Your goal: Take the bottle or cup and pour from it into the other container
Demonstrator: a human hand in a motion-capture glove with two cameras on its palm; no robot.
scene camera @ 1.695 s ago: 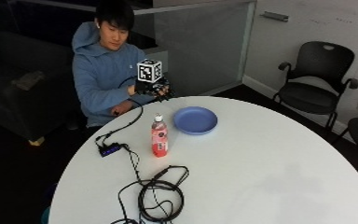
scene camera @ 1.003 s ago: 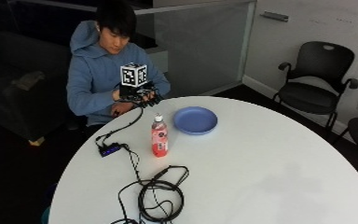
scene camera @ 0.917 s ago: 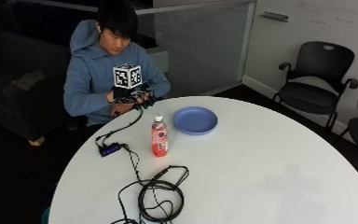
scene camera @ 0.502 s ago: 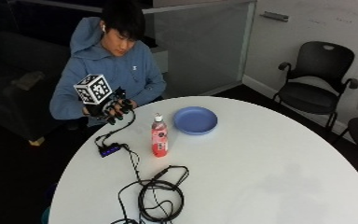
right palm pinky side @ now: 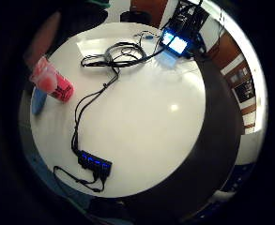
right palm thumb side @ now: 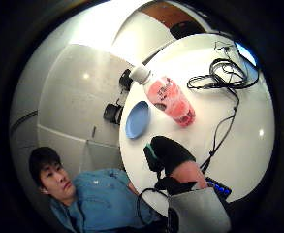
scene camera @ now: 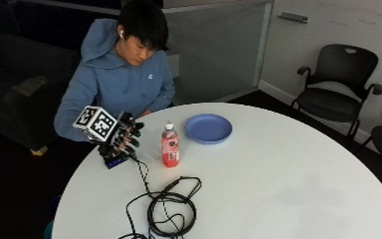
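Gloved and black, the right hand (scene camera: 123, 138) has swung from in front of the person's chest down to the tabletop's (scene camera: 297, 184) near-left edge, and now hangs left of centre in the outside view with fingers spread and holding nothing. Just right of it the clear plastic bottle of pink drink (scene camera: 170, 145) stands upright, untouched; the shallow blue plate (scene camera: 208, 128) lies near, up and right. Judging by this, the reach has begun, the grasp hasn't.

gloved right hand (scene camera: 126, 138) raised, fingers spread and relaxed, holding nothing
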